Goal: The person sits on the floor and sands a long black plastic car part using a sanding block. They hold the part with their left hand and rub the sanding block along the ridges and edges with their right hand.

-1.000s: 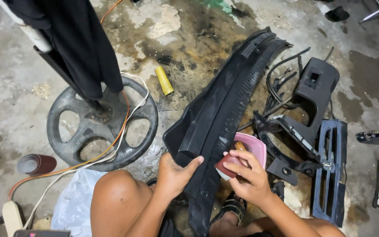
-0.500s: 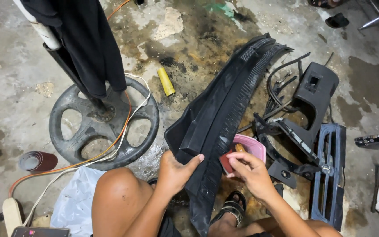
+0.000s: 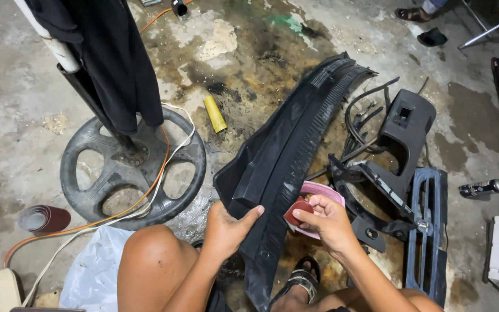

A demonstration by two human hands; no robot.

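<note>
A long black ribbed plastic car panel (image 3: 295, 144) lies slanted across the stained concrete floor, its near end at my knees. My left hand (image 3: 226, 228) grips that near end, thumb on top. My right hand (image 3: 324, 222) pinches a small folded dark red piece of sandpaper (image 3: 297, 209) just right of the panel. Under that hand sits a pink bowl (image 3: 319, 190), partly hidden by the fingers. My bare knee (image 3: 151, 260) and a sandalled foot (image 3: 304, 277) are below.
A round wheel-shaped stand base (image 3: 134, 167) with a pole and hanging black cloth (image 3: 111, 52) stands left, cables across it. Nearby lie a yellow tube (image 3: 215, 114), a sandpaper roll (image 3: 44, 218), black trim parts (image 3: 402, 130), a blue grille (image 3: 428, 231) and a spray gun (image 3: 483, 188). Another person's sandalled foot (image 3: 414, 11) is top right.
My right hand has shifted slightly left with the sandpaper, closer to the panel's edge. My left hand keeps its hold on the panel end.
</note>
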